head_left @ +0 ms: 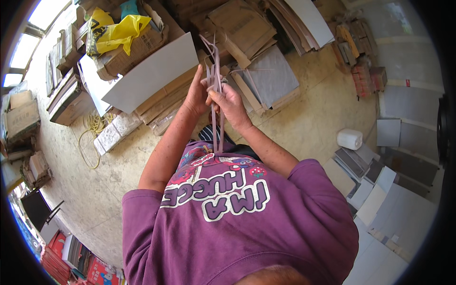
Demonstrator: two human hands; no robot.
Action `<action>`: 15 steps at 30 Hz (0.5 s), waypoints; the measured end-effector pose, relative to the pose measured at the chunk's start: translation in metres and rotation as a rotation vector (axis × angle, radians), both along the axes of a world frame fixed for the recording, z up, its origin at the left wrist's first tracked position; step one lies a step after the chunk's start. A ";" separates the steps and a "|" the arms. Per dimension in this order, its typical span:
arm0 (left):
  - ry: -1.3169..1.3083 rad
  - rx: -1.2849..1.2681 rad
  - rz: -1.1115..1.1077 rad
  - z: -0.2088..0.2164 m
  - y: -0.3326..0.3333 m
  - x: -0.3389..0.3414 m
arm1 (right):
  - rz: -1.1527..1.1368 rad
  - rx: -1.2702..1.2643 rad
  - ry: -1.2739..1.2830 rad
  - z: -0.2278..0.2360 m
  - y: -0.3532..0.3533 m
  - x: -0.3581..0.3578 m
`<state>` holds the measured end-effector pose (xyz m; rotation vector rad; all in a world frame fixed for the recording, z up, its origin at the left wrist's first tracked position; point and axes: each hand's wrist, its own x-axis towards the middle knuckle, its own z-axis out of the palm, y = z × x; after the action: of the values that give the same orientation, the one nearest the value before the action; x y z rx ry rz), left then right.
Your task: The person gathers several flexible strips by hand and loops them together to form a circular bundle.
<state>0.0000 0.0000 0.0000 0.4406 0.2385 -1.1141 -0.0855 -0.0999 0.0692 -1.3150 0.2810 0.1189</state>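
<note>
Pale pink strips stand in the air before the person's purple shirt, held up by the hands rather than laid on anything; their upper ends splay apart and bend over, and two long tails hang below the hands, side by side with a narrow gap, down to the shirt's lower hem. The right hand has its fingers curled and clamped on the strips, the thumb lying across them; the left hand is raised just beside, one digit stretched straight up, the others partly hidden behind the strips, so I cannot tell whether they are apart or pressed on them.

Beyond the hands, a grey slab lies on cardboard near the floor's far edge, its near right corner pointing toward the bare concrete; a long white panel lies to the left over stacked cardboard, with a brown box at its far long edge and a yellow bag on that box; yellow cord sits in loose loops on the floor, near a whitish wrapped block; a white jug is toward the floor's right edge, near some grey panels.
</note>
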 end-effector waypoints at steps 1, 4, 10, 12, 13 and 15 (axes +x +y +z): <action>-0.010 0.121 0.048 0.010 0.000 0.001 | 0.023 -0.018 -0.007 0.000 0.003 0.000; -0.050 0.163 0.072 0.004 0.007 0.017 | 0.095 -0.087 -0.010 -0.003 0.017 -0.006; -0.376 0.386 0.091 0.012 0.024 0.040 | 0.195 -0.347 -0.062 -0.023 0.027 -0.011; -0.436 0.410 0.096 0.012 0.029 0.053 | 0.117 -0.268 -0.134 -0.025 0.030 -0.010; -0.471 0.430 0.097 0.018 0.032 0.060 | 0.080 -0.227 -0.171 -0.026 0.031 -0.010; -0.533 0.551 0.048 0.037 0.037 0.070 | 0.064 -0.178 -0.172 -0.023 0.026 -0.006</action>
<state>0.0702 0.0370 0.0368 1.1940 0.0797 -0.8356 -0.0915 -0.0743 0.0459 -1.5013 0.1041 0.0350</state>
